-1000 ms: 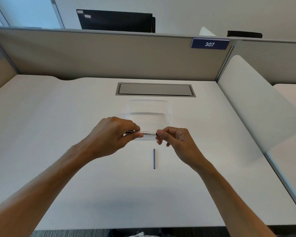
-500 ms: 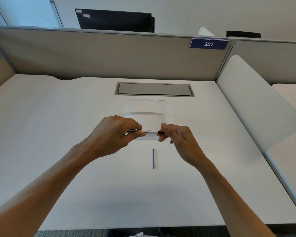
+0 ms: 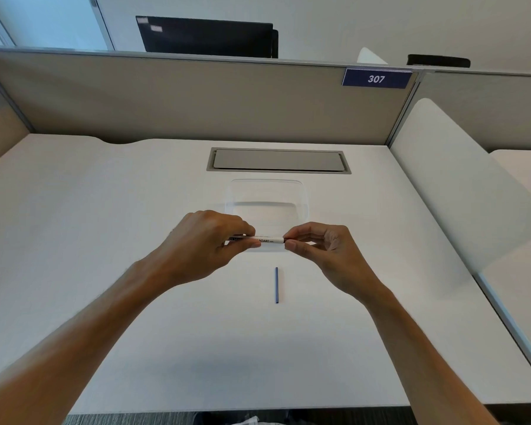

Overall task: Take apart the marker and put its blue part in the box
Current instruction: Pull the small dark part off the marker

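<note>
- We held the marker (image 3: 265, 239) level above the white desk (image 3: 105, 240), its white barrel running left to right between our two hands, just in front of the near wall of the box (image 3: 267, 194).
- Our left hand (image 3: 203, 243) was curled around the marker's left end, thumb pressed along the barrel and fingers folded over the top, so that end was hidden from us.
- Our right hand (image 3: 322, 246) pinched the marker's right end between thumb and forefinger; the other fingers were loosely bent and touched nothing we could see.
- The printed lettering on the barrel showed in the gap between our hands.
- The blue part (image 3: 276, 285), a thin blue stick, lay on the desk nearer to us than the hands, pointing away from us, clear of both hands and outside the box.
- The box, clear plastic and open-topped, stood on the desk beyond our hands, in front of the grey cable hatch (image 3: 278, 161).
</note>
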